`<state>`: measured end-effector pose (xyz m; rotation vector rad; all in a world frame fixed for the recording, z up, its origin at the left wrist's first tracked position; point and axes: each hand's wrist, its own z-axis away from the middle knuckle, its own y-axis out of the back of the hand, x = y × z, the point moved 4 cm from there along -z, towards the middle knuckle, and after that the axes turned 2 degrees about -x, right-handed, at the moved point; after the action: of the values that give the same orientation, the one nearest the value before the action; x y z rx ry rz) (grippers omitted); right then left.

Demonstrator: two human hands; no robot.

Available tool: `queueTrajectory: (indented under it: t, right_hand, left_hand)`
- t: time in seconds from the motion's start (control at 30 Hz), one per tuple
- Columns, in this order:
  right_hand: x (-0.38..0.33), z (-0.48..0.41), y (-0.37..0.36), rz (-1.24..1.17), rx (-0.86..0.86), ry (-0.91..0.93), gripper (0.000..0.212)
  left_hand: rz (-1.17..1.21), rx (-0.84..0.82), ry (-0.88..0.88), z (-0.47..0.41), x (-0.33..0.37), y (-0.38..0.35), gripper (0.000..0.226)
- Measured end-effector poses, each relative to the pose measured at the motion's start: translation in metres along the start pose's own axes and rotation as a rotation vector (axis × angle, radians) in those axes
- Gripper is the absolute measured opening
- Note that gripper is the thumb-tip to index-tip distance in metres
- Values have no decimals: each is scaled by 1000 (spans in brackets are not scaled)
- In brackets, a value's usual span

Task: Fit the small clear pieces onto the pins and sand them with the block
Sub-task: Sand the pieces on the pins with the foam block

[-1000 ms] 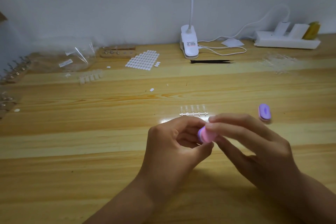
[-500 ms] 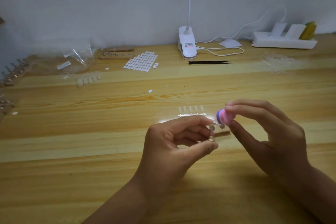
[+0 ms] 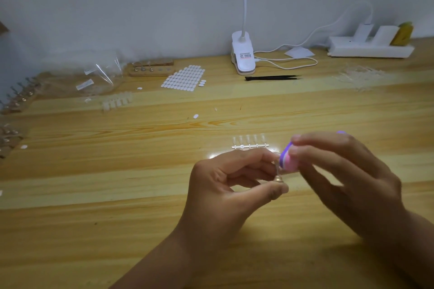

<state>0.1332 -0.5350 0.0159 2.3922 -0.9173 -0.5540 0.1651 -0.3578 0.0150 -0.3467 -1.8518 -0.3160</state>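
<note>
Head view. We see the left hand (image 3: 234, 185) at centre frame, above the pale wooden counter (image 3: 117, 195). Its grip is clenched on a small metal pin with a brass-coloured base (image 3: 278, 178), with the thumb under the base and the forefinger at the upper end. The pin stands roughly upright.

The right hand (image 3: 347, 183) is beside it. Its grip holds the pink-and-purple sanding block (image 3: 288, 160) between fingertips and thumb. The purple face of the block is turned toward the pin and meets the pin's upper end. That spot is blurred, so we cannot tell whether a clear piece sits on the pin.

A strip of five small clear pieces on a clear bar (image 3: 250, 142) lies flat on the counter just beyond both hands, apart from them.

Toward the back wall we note:
- a white clip lamp (image 3: 243, 58), with black tweezers (image 3: 272, 77) lying just in front of it;
- a white power strip (image 3: 368, 49) at the right;
- a sheet of white oval stickers (image 3: 184, 77), left of the lamp;
- a wooden pin holder (image 3: 151, 70), left of the sheet;
- a clear plastic bag (image 3: 98, 77), left of the holder.
</note>
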Motion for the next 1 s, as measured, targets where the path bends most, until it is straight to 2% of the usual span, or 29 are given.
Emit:
queueTrajectory:
  t: [0.1,0.2,0.27,0.43,0.5,0.63,0.8,0.93,1.0]
  right_hand:
    - [5,-2,1,6,43,-68,33]
    - [-12,0,-4,-75,52,11,28]
    - [-9,0,-3,-39,16,40,26]
    - [17,-2,5,22,81,-183,33]
    - [13,-2,5,1,105,-167,33]
    - [7,0,1,-6,48,-93,28]
    - [8,-2,1,-14,45,-124,28]
    - [-9,-2,-4,-104,14,-39,26]
    - [-11,-1,-7,-73,-24,8,26]
  left_hand:
    - [-4,31,25,0,-4,1,33]
    - [-17,-5,-9,0,-2,-1,34]
    - [-9,-21,-9,0,-1,-1,32]
    - [128,-10,80,-1,-7,1,31]
    - [194,10,121,-2,-10,0,29]
    - [254,35,175,-3,-14,0,22]
    - [227,21,216,-1,-19,-2,20]
    - [155,-7,170,-2,-19,-2,15]
    - [137,4,149,-2,-19,-2,14]
